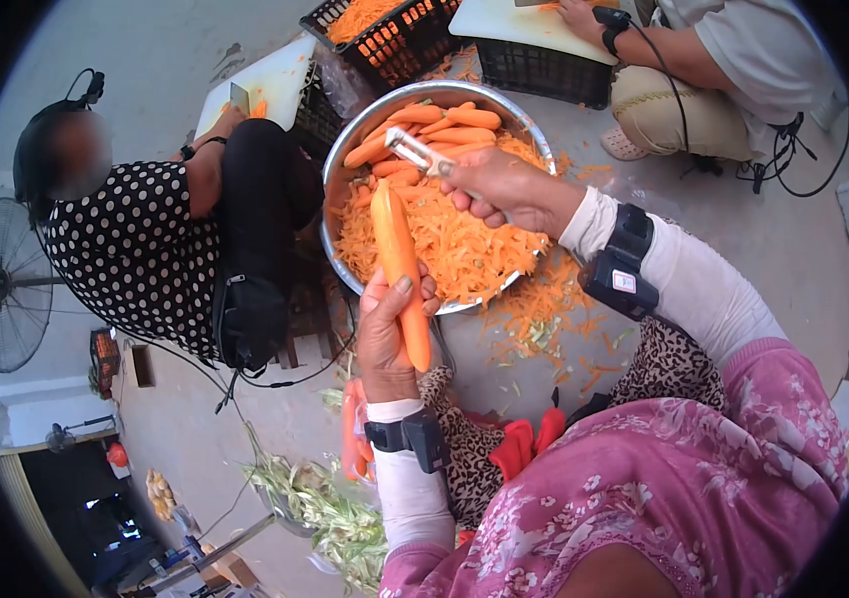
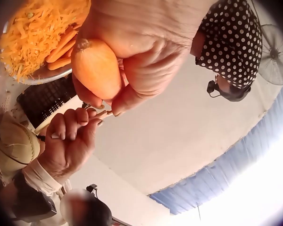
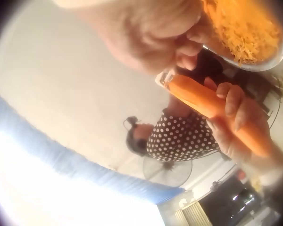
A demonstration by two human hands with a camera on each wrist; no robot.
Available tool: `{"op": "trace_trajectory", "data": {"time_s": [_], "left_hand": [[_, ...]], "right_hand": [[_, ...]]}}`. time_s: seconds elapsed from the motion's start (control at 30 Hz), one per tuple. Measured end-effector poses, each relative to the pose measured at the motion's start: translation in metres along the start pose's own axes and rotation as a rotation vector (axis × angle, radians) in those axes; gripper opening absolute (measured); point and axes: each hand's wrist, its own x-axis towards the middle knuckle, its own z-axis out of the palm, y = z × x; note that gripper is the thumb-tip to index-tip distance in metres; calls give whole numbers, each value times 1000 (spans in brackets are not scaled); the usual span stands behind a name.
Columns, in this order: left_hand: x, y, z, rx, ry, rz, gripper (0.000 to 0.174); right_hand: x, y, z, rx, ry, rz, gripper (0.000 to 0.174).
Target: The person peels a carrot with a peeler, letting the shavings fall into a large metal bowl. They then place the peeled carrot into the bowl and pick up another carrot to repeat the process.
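Observation:
My left hand (image 1: 390, 324) grips a large carrot (image 1: 400, 259) around its lower half, with the thumb laid across it. The carrot's upper end points toward the basin, and its blunt lower end faces the left wrist camera. In my right hand (image 1: 509, 189) is a peeler (image 1: 417, 151), its metal blade beyond the far end of the carrot in the head view. From the right wrist view, the blade shows right at the carrot's tip. Below both hands stands a metal basin (image 1: 330, 234) with whole carrots (image 1: 444, 125) at the far side and a heap of orange peelings (image 1: 454, 249) nearer me.
Peelings (image 1: 544, 319) litter the floor beside the basin. Two people work at white cutting boards (image 1: 280, 80) on black crates, left and far right. Another black crate (image 1: 424, 45) holds orange shreds. Bagged carrots (image 1: 355, 429) and pale green husks (image 1: 330, 518) lie at lower left.

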Motion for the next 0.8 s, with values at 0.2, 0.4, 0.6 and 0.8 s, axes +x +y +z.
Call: {"op": "trace_trajectory", "data": {"time_s": [0.2,0.4,0.6,0.8], "left_hand": [[2,4,-2,29,67,16,37],[8,10,0,-5,75,-5,33],[5,11,12,139,35,-15,37],[12,13,17,168,100,-28,36]], "right_hand": [[8,5,-5,-434,120,-393,24],[-14,20,19,-996,-29,-815,20],[8,9,0,-1128,220,-747,20],[13,-8,-15,-1106,271,-606,21]]}}
